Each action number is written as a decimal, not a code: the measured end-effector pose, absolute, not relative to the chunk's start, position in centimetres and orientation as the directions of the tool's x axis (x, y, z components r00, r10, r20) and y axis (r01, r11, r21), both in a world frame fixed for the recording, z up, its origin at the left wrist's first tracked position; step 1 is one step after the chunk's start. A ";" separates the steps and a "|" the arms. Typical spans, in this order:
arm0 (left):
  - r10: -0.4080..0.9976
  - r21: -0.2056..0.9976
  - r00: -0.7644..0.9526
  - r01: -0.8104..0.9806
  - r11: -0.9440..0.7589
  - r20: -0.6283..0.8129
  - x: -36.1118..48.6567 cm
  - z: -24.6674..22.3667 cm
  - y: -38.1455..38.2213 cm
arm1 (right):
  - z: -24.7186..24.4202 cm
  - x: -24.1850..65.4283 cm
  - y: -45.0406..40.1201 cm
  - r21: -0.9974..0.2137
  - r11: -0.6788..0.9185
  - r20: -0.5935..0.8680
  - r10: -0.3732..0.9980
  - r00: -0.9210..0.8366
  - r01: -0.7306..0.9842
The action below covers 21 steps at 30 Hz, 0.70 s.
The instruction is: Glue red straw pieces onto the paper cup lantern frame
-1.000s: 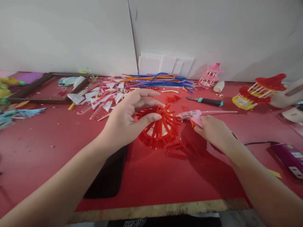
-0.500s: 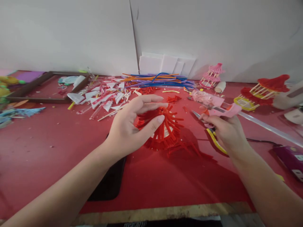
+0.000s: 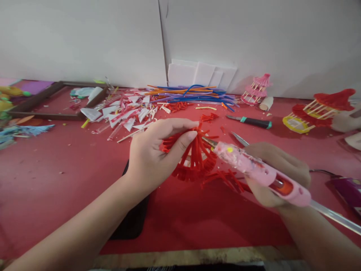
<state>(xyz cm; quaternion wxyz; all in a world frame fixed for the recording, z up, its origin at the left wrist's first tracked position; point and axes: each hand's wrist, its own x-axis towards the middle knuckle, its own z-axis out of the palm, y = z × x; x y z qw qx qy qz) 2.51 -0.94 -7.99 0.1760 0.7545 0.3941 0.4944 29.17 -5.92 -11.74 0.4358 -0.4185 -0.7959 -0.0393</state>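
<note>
A dome of red pipe cleaner strips (image 3: pixel 201 163), with pale pieces showing beneath, stands on the red table. My left hand (image 3: pixel 150 158) is closed at its top, thumb and fingertips pinching the strips there; the exact strip is hidden. My right hand (image 3: pixel 286 163) grips a pink hot glue gun (image 3: pixel 262 175) with a clear glue stick (image 3: pixel 335 217) coming out of its rear. The gun's metal nozzle (image 3: pixel 209 142) meets the strips just right of my left fingertips. Loose red strips (image 3: pixel 222 177) lie at the dome's near right side.
Beyond my right hand lie a metal blade tip (image 3: pixel 239 138) and a black-and-green-handled cutter (image 3: pixel 255 122). Pink (image 3: pixel 257 89) and red tiered models (image 3: pixel 321 109) stand right. Pipe cleaners (image 3: pixel 191 94) and scraps (image 3: pixel 121 113) lie behind. A dark flat object (image 3: pixel 131 222) lies under my left forearm.
My right hand has turned the glue gun and brought its nozzle left to the red dome. My left thumb and fingers have closed together at the top. The cutter has come into view.
</note>
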 end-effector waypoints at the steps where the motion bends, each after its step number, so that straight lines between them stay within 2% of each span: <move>1: 0.768 0.647 0.198 0.436 -0.626 0.610 2.5 -7.9 -1.0 | -11.5 28.9 -5.9 -0.275 0.706 0.785 0.557 -0.271 0.653; 3: 0.778 0.642 0.190 0.468 -0.608 0.599 2.5 -7.8 -1.0 | -11.1 28.5 -5.7 -0.230 0.751 0.818 0.493 -0.295 0.619; 10: 0.730 0.581 0.238 0.470 -0.664 0.641 2.5 -7.3 -0.8 | -10.4 28.1 -5.8 -0.182 0.741 0.808 0.487 -0.331 0.647; 21: 0.756 0.622 0.266 0.441 -0.647 0.598 2.6 -7.0 -1.1 | -10.6 28.3 -5.8 -0.225 0.722 0.820 0.503 -0.272 0.655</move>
